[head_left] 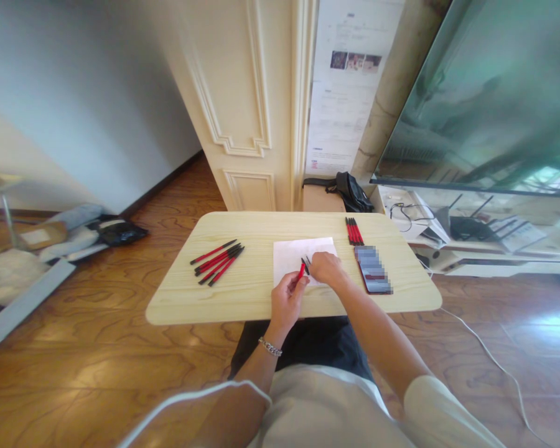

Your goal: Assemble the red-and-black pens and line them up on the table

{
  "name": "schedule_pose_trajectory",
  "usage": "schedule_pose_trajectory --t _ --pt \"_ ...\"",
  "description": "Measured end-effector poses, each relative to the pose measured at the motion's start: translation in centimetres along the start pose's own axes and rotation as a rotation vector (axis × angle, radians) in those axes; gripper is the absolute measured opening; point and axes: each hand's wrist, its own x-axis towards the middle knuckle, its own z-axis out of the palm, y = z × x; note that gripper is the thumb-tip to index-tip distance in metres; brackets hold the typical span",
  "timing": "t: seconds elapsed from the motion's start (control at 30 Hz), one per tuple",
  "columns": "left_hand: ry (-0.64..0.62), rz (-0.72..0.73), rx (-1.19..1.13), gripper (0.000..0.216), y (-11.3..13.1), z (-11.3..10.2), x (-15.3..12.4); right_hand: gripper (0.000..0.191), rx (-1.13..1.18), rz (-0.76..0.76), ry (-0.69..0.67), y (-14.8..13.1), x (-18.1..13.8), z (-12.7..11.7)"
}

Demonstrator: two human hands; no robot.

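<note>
Over the white paper [289, 251], my left hand [287, 302] is closed around a red and black pen [301, 271], its red barrel tilted up between thumb and fingers. My right hand [326, 267] is closed right beside the pen's upper end, palm down. Thin dark pieces show by its fingertips, too small to tell apart. To the left, several red and black pens [219, 261] lie in a loose, slanting group on the table. Several more pens [354, 231] lie side by side at the right, above a phone [373, 269].
The pale wooden table [177, 292] has rounded corners. Behind it stand a cream panelled door [261, 180] and a box with a black bag [352, 191]. A low white cabinet [485, 264] stands at right under a large screen [490, 106]. A white cable [490, 361] runs along the floor.
</note>
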Motion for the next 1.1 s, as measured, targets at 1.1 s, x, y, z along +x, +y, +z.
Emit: schedule_pose_trajectory --t 1.1 --pt "-0.021 0.042 0.199 0.029 0.2 -0.5 0.0 0.028 1.171 -0.322 0.375 0.9 -4.1 -2.6"
